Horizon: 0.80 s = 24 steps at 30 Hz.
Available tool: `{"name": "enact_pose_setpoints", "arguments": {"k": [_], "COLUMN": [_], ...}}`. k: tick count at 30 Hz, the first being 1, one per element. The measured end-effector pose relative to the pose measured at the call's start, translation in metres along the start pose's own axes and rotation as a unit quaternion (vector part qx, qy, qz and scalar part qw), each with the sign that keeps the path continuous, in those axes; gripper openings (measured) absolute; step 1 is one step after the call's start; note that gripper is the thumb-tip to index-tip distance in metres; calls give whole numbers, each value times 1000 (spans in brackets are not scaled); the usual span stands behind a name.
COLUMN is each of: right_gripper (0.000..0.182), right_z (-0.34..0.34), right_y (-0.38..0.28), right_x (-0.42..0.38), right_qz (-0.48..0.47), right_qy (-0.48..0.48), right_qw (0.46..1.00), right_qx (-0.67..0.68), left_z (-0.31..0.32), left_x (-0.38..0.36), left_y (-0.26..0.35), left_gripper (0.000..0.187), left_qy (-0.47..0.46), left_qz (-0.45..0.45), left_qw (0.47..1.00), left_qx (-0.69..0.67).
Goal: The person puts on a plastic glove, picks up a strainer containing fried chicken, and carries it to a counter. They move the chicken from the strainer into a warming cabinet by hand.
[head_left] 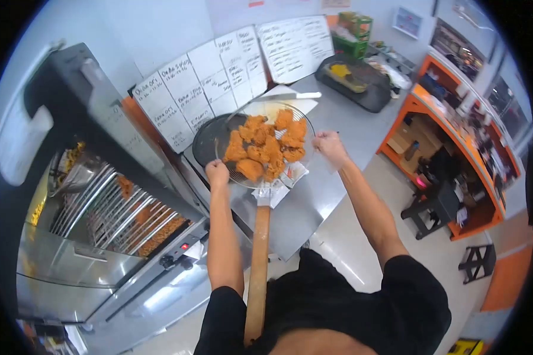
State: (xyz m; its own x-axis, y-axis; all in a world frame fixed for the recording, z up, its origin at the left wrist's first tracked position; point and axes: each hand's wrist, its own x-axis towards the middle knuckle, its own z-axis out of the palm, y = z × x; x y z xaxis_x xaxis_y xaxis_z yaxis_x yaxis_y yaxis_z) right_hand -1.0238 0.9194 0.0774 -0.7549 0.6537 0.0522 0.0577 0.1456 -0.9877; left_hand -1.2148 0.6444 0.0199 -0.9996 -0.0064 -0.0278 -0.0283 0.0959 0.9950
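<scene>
Several pieces of orange-brown fried chicken (271,145) lie in a round wire strainer (236,173) above the steel table. Its long wooden handle (257,266) runs down toward my body. At the strainer's left rim, my left hand (217,173) has its fingers closed on the edge. My right hand (331,148) is at the right rim with its fingers pinched together, and what they hold is too blurred to tell. Under the strainer's lower side is a crumpled white paper (294,175). A dark round tray (204,142) shows partly behind the left side.
To the left stands a glass-fronted warming cabinet (95,266) with wire racks and food inside. Handwritten whiteboards (207,83) lean on the wall. A black tray (370,97) and green crates (352,35) sit at the table's far end. An orange shelf (397,127) and black stools (432,207) are at right.
</scene>
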Motion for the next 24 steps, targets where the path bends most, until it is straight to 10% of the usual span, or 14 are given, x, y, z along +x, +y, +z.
{"name": "enact_pose_setpoints", "arguments": {"k": [7, 24], "right_gripper": [7, 19], "right_z": [83, 137], "right_y": [41, 79], "right_x": [137, 221], "right_qz": [-3, 52], "right_qy": [-232, -372], "right_qw": [972, 923], "right_qx": [26, 83], "left_z": [-20, -20], "left_x": [20, 6], "left_y": [-3, -26], "left_gripper": [18, 21], "left_qy": [138, 228], "left_qz": [-35, -109], "left_qw": [988, 948], "left_qx": [-51, -194]}}
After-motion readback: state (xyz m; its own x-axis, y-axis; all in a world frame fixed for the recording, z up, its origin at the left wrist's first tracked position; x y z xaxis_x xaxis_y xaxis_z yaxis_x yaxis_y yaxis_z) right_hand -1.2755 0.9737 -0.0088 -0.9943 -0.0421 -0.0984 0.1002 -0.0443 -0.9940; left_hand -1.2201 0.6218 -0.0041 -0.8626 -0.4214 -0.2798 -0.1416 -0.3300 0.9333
